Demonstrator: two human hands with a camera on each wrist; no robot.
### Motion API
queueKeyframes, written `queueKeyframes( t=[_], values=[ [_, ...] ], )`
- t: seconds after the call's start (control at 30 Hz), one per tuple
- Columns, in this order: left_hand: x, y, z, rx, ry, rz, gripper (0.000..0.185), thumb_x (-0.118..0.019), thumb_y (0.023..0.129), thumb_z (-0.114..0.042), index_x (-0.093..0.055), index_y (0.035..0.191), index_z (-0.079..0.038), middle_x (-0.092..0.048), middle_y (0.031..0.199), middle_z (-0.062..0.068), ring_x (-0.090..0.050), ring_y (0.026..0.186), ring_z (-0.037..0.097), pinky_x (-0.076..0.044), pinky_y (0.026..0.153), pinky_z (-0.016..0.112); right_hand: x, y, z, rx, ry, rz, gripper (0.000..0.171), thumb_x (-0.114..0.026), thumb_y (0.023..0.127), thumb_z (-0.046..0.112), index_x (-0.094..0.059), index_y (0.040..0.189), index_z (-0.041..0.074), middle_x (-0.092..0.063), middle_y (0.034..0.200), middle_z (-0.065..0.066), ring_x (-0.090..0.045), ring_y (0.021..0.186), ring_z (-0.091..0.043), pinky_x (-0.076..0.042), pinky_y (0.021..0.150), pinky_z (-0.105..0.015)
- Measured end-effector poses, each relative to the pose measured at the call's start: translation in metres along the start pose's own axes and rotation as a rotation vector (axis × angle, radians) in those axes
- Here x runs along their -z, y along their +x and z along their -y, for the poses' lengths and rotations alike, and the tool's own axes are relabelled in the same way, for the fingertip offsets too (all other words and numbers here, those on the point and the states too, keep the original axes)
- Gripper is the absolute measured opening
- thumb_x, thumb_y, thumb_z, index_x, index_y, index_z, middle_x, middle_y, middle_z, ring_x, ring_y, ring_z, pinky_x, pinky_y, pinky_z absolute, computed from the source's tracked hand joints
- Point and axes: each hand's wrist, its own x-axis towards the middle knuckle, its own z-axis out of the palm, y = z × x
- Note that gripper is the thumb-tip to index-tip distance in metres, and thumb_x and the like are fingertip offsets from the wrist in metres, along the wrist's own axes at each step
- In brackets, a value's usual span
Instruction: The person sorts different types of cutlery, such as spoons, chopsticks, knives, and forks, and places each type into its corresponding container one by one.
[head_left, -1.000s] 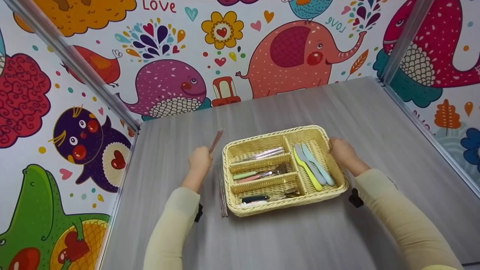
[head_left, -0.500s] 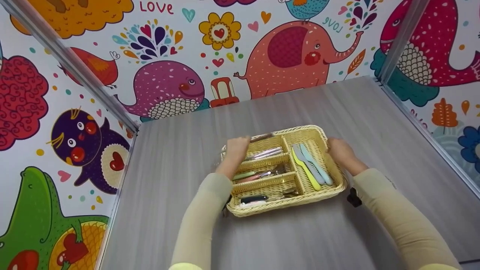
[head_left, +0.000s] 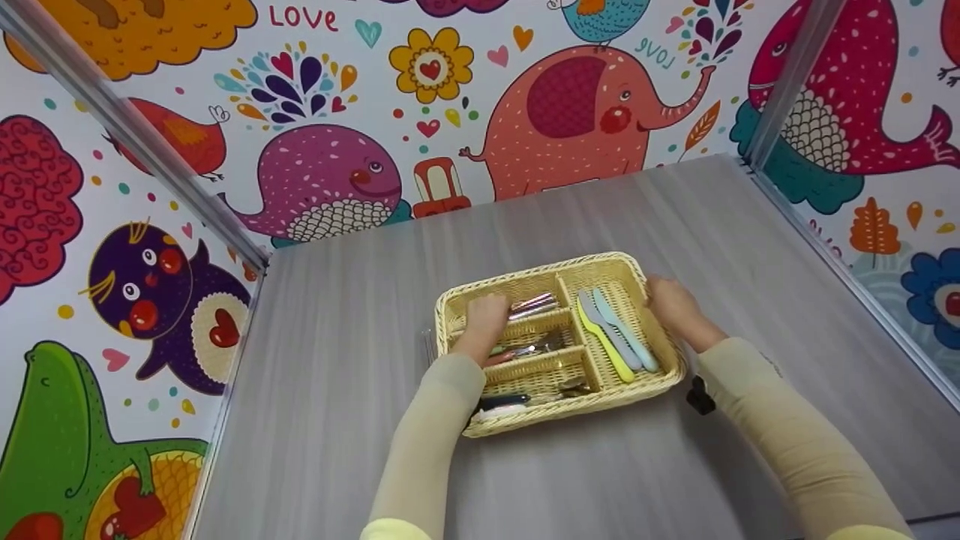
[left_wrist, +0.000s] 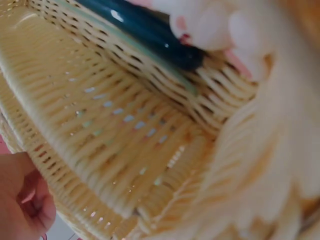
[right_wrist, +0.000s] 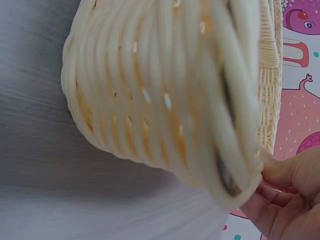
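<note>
- Basket (head_left: 556, 416) sits mid-table (head_left: 337, 420).
- Left hand (head_left: 486, 313) in its far-left compartment.
- Knives (head_left: 616, 341) in the right compartment.
- Right hand (head_left: 673, 304) on the right rim.

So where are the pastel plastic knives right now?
In the head view, the pastel plastic knives lie in the woven wicker basket's long right compartment, beside the right hand.

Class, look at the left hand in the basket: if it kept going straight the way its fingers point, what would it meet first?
The left hand points toward the basket's far rim. It would probably first meet the pinkish sticks lying in that top compartment, right by its fingertips, then the woven far wall. Depth is unclear, so it may already touch them.
</note>
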Motion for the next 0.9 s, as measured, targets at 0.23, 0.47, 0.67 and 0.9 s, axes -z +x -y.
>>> queueKeyframes(
  t=[0.23, 0.47, 0.67, 0.9],
  values=[
    [0.038, -0.001, -0.012, 0.105, 0.127, 0.122, 0.015, -0.062, 0.071, -0.011, -0.059, 0.061, -0.022, -0.064, 0.066, -0.001, -0.059, 0.058, 0.018, -0.044, 0.045, 0.037, 0.000, 0.002, 0.003, 0.001, 0.010, 0.013, 0.007, -0.055, 0.077, -0.006, -0.048, 0.076, -0.003, -0.054, 0.070, -0.020, -0.053, 0.068, -0.036, -0.042, 0.062, -0.049],
    [0.024, 0.000, 0.007, 0.114, 0.036, 0.124, 0.013, -0.065, 0.075, -0.020, -0.061, 0.065, -0.028, -0.065, 0.069, -0.005, -0.059, 0.060, 0.017, -0.043, 0.045, 0.038, 0.000, 0.003, 0.004, 0.004, 0.022, 0.017, 0.010, -0.057, 0.077, -0.005, -0.048, 0.074, -0.002, -0.052, 0.068, -0.017, -0.050, 0.066, -0.032, -0.041, 0.060, -0.048],
    [0.215, -0.034, -0.030, 0.173, -0.332, 0.333, 0.023, -0.057, 0.089, -0.016, -0.067, 0.110, -0.011, -0.068, 0.103, 0.007, -0.063, 0.094, 0.024, -0.051, 0.076, 0.034, 0.001, 0.002, 0.004, -0.009, 0.029, 0.047, 0.007, -0.056, 0.079, -0.004, -0.049, 0.078, -0.004, -0.052, 0.069, -0.018, -0.051, 0.066, -0.033, -0.041, 0.059, -0.048],
    [0.227, -0.068, -0.001, 0.293, -0.525, 0.128, 0.027, -0.054, 0.088, -0.009, -0.063, 0.114, -0.005, -0.067, 0.101, 0.012, -0.063, 0.090, 0.026, -0.051, 0.071, 0.038, 0.006, -0.002, -0.001, -0.011, 0.035, 0.064, 0.006, -0.054, 0.080, -0.003, -0.048, 0.077, -0.003, -0.048, 0.066, -0.012, -0.045, 0.062, -0.028, -0.038, 0.056, -0.043]
  ],
)
